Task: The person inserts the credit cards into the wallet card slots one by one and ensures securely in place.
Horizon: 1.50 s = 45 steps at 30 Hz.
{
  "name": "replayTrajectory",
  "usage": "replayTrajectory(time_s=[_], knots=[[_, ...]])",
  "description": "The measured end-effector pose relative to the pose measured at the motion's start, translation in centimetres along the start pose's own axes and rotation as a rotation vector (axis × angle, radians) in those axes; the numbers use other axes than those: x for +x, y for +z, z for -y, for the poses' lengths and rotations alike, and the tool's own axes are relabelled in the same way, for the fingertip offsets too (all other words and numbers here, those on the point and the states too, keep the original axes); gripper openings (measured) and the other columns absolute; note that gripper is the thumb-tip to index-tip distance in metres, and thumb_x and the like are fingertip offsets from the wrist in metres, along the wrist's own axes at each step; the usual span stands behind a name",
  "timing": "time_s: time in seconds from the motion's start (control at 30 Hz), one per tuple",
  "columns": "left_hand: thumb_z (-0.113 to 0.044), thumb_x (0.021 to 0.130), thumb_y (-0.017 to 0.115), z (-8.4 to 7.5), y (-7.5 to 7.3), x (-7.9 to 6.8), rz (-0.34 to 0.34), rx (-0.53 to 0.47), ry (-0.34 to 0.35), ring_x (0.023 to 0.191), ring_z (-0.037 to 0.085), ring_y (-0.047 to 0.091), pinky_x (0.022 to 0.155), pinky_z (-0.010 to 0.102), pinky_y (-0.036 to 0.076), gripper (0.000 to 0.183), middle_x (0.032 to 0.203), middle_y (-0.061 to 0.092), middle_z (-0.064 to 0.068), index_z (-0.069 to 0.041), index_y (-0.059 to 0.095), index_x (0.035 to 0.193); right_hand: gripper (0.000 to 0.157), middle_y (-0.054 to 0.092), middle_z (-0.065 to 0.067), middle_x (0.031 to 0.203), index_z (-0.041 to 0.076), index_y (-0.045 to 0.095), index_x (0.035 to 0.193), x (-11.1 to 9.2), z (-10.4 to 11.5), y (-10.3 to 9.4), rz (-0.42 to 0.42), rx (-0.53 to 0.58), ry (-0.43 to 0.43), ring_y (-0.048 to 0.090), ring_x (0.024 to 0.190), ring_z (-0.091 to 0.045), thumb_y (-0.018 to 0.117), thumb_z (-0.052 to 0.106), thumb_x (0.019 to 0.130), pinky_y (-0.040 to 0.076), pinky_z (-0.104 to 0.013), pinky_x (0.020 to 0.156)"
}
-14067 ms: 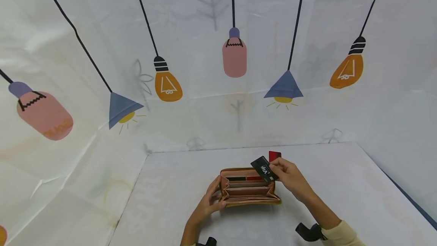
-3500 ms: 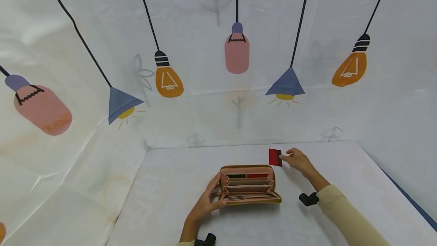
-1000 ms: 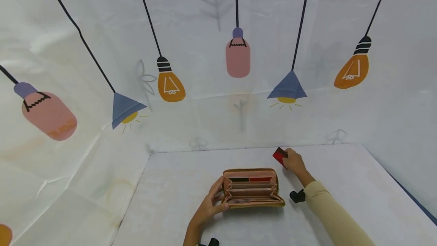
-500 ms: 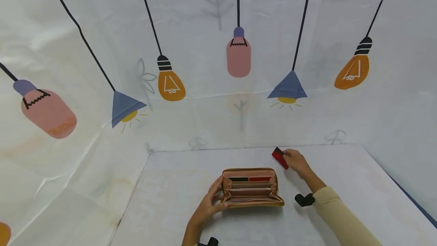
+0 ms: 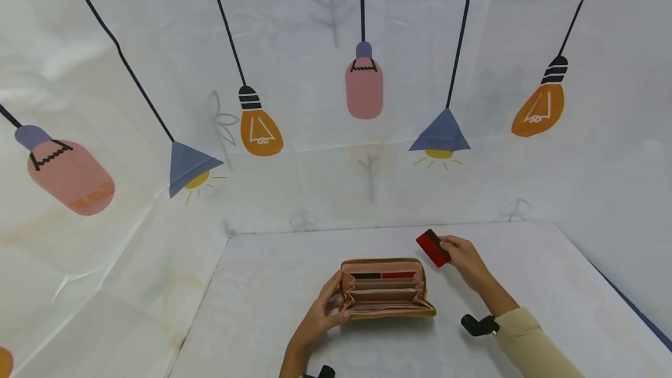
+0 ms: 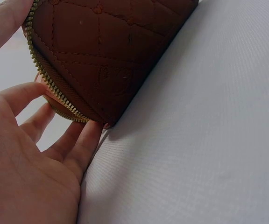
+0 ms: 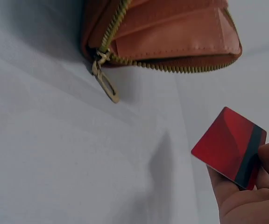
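Note:
A brown quilted zip wallet stands unzipped and spread wide on the table, its pink-lined pockets facing up. In its top slots a black card and a red card show their edges. My left hand holds the wallet's left end, thumb at the near edge and fingers along the side; in the left wrist view the fingertips touch the brass zip. Beyond the wallet's right end, my right hand pinches a red bank card with a dark stripe between thumb and fingers, clear of the wallet.
The white table meets a white sheet wall printed with hanging lamps at its far edge. In the right wrist view a metal zip pull hangs from the wallet's corner. Dark wrist cameras are strapped to both arms.
Earlier my right hand held a black VIP card over the wallet; that card left the hand. It then took the red card behind the wallet, tilted it and brought it slightly nearer.

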<state>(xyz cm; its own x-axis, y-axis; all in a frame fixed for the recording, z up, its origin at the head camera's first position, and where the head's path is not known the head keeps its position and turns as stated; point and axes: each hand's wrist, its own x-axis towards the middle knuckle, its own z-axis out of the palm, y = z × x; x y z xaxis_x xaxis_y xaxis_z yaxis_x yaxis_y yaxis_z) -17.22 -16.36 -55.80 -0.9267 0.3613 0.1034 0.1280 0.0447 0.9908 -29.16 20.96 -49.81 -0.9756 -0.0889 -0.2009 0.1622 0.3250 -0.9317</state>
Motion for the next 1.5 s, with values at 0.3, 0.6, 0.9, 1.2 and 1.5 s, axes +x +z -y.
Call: replayTrajectory(time_s=[0.3,0.6,0.9,1.2,1.5], knots=[[-0.022,0.093,0.071,0.0,-0.2,0.0,0.0,0.017,0.037,0.145,0.035,0.03,0.107,0.029,0.043,0.087,0.167,0.009,0.014,-0.021,0.018,0.161,0.051,0.04,-0.027,0.149,-0.006,0.042,0.146,-2.6,1.4,0.3,0.032,0.158,0.003,0.052,0.121,-0.026,0.045,0.026,0.108,0.053,-0.02,0.088],[-0.023,0.092,0.073,-0.3,-0.1,0.0,0.005,-0.004,0.019,0.146,0.037,0.027,0.107,0.029,0.043,0.088,0.168,0.008,0.012,-0.022,0.019,0.161,0.044,0.056,-0.025,0.137,-0.004,0.054,0.138,-6.0,3.4,2.1,0.044,0.109,-0.19,0.062,0.113,-0.023,0.05,0.026,0.106,0.052,-0.021,0.091],[-0.021,0.091,0.074,-0.3,0.0,0.0,0.001,-0.016,0.008,0.147,0.033,0.027,0.108,0.028,0.042,0.088,0.168,0.009,0.009,-0.023,0.02,0.161,0.041,0.062,-0.024,0.129,-0.002,0.058,0.133,-8.4,4.2,4.5,0.141,0.125,-0.271,0.064,0.104,-0.021,0.053,0.027,0.105,0.054,-0.027,0.088],[-0.021,0.092,0.073,-0.2,0.0,0.0,0.003,-0.009,0.016,0.146,0.036,0.028,0.108,0.029,0.042,0.087,0.168,0.01,0.011,-0.021,0.021,0.161,0.036,0.06,-0.016,0.132,0.008,0.062,0.133,-9.1,3.2,7.3,0.256,0.059,-0.293,0.058,0.099,-0.021,0.051,0.028,0.106,0.053,-0.03,0.078],[-0.022,0.092,0.072,-0.5,0.0,-0.1,0.008,-0.011,0.011,0.147,0.035,0.027,0.109,0.029,0.042,0.087,0.168,0.008,0.009,-0.022,0.02,0.161,0.035,0.056,-0.015,0.139,0.012,0.061,0.134,-9.4,2.9,8.3,0.293,0.02,-0.353,0.053,0.113,-0.02,0.048,0.029,0.107,0.051,-0.027,0.089]])
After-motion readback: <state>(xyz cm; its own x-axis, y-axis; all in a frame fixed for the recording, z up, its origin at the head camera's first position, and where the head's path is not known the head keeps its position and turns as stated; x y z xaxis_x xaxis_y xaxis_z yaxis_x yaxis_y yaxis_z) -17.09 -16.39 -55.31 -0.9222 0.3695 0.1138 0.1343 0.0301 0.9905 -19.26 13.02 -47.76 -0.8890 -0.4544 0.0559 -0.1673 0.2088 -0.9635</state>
